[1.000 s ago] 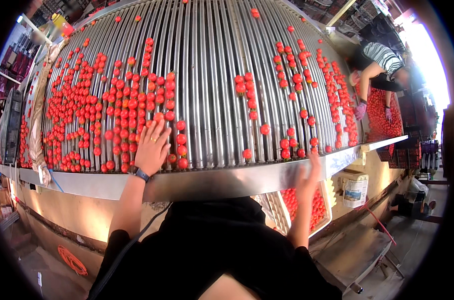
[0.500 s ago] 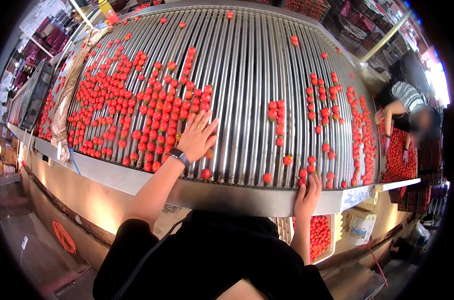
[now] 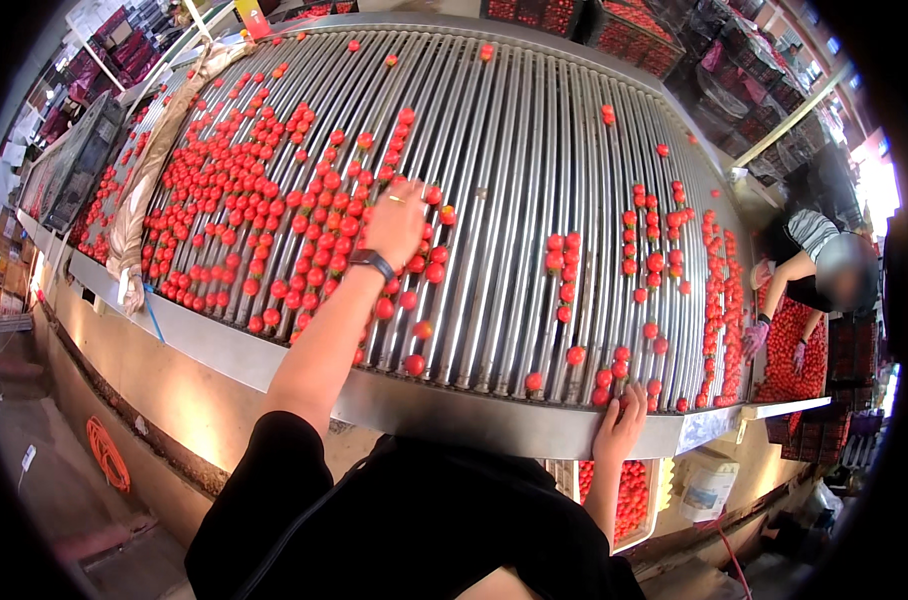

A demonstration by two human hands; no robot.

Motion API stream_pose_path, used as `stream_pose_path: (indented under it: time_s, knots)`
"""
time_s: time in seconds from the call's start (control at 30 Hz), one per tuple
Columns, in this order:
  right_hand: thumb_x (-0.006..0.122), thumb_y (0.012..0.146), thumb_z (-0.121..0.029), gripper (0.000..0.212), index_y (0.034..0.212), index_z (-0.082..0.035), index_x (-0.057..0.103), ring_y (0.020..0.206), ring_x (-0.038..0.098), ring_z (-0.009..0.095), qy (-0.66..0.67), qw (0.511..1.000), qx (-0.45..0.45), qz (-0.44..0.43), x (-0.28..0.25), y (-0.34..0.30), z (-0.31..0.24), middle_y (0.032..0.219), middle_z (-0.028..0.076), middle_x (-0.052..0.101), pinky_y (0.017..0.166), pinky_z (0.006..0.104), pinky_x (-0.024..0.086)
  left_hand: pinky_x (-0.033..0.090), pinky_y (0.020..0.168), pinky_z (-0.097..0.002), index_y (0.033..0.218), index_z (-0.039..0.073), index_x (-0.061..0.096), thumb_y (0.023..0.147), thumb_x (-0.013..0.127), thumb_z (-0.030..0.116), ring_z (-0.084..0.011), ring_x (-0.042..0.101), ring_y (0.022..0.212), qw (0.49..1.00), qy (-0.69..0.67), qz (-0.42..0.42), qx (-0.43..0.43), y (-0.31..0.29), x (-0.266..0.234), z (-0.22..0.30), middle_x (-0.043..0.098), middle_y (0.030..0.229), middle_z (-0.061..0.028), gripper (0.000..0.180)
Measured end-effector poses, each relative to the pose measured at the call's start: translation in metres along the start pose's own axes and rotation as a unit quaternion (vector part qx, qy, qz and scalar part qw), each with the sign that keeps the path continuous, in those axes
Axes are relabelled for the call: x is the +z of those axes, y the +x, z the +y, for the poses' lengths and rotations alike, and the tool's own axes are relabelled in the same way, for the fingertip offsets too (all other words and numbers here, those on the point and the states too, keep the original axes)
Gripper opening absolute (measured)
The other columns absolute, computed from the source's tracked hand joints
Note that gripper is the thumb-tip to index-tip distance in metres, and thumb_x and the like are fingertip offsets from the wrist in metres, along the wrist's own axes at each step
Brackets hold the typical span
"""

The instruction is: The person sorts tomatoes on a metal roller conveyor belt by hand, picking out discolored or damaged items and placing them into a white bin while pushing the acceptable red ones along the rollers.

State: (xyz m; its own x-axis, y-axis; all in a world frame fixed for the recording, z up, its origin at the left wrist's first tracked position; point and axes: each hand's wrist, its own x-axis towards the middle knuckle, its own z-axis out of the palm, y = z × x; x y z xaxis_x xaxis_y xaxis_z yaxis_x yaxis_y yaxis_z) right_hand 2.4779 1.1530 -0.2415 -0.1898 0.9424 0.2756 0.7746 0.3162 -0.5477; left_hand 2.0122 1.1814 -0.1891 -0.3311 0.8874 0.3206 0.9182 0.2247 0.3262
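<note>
- Far left: dark tray [image 3: 82,165], oblong, hard-looking, lying beside the rollers; below it, an orange coil [image 3: 107,455] of thin line, looped into an oval.
- Next: rolled cloth [image 3: 131,215], beige, creased and twisted, running lengthwise over the rollers; lower end crumpled at the near rim.
- Tomatoes [image 3: 236,203]: small, round, glossy red, some with green at the stem. Densest left of centre, in rows along the grooves.
- Left hand [image 3: 398,218]: reaches in over the right side of this mass, dark band [image 3: 372,263] at the wrist, ring on one finger. Grip: fingers bent forward, tips out of sight; cannot tell whether they pinch a tomato. Tomatoes lie close on both sides.
- Centre: rollers [image 3: 484,200], slim parallel metal bars, polished, with bright streaks; smooth steel rim [image 3: 454,422] along the near side.
- Right hand [image 3: 621,425]: rests on the rim. Grip: fingers slightly spread and bent, tips just beside a few tomatoes.
- Below this hand: pale crate [image 3: 658,498], rounded corner, filled with tomatoes. Right of it, a whitish bucket [image 3: 707,487].
- Far right: co-worker's pink gloves [image 3: 755,338] beside a deep heap of tomatoes.
</note>
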Motion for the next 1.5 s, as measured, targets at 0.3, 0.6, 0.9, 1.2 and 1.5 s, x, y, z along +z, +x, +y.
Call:
stream_pose_path:
  time_s: [0.3,0.6,0.9,1.2,1.5]
  knots:
    - [0.057,0.085,-0.010,0.025,0.107,0.002,0.057,0.117,0.046,0.040,-0.015,0.999,0.007,0.037,-0.002,0.000,0.012,0.125,0.021,0.050,0.100,0.0460,0.036,0.047,0.083,-0.0463,0.098,0.004,0.061,0.081,0.063,0.035,-0.0354,0.059,0.097,0.972,0.136,-0.184,-0.060,0.043,0.000,-0.056,0.061,0.104,-0.0184,0.035]
    - [0.043,0.098,-0.032,0.041,0.131,-0.008,0.042,0.108,0.048,0.017,0.586,0.759,0.218,-0.180,0.005,0.012,-0.067,0.116,0.005,0.051,0.092,0.0332,0.040,0.043,0.081,-0.0370,0.085,0.004,0.056,0.073,0.068,0.006,-0.0286,0.055,0.084,0.917,-0.300,-0.134,0.226,-0.026,-0.037,0.128,0.057,0.086,-0.0098,0.017]
    - [0.053,0.094,-0.032,0.035,0.125,-0.016,0.050,0.082,0.054,0.006,0.574,0.745,0.271,-0.204,-0.072,-0.007,-0.072,0.096,-0.001,0.059,0.069,0.0220,0.045,0.037,0.095,-0.0419,0.105,0.003,0.056,0.074,0.070,0.016,-0.0325,0.049,0.106,0.856,-0.311,-0.232,0.342,-0.076,-0.033,0.182,0.055,0.109,-0.0142,0.036]
    - [0.057,0.088,-0.025,0.050,0.128,0.000,0.041,0.112,0.048,0.037,-0.151,0.905,0.386,0.100,-0.176,-0.097,0.091,0.122,0.023,0.048,0.095,0.0440,0.041,0.034,0.102,-0.0472,0.130,0.008,0.048,0.087,0.057,0.038,-0.0343,0.044,0.121,0.959,0.266,-0.011,0.102,-0.076,-0.031,0.033,0.048,0.131,-0.0169,0.053]
    - [0.059,0.085,-0.012,0.040,0.122,0.000,0.050,0.120,0.043,0.040,0.063,0.996,-0.064,0.018,-0.084,0.009,-0.041,0.126,0.021,0.048,0.101,0.0459,0.035,0.020,0.109,-0.0522,0.126,0.009,0.052,0.083,0.059,0.041,-0.0367,0.030,0.130,0.983,0.044,-0.159,0.077,-0.098,-0.031,0.106,0.035,0.141,-0.0196,0.055]
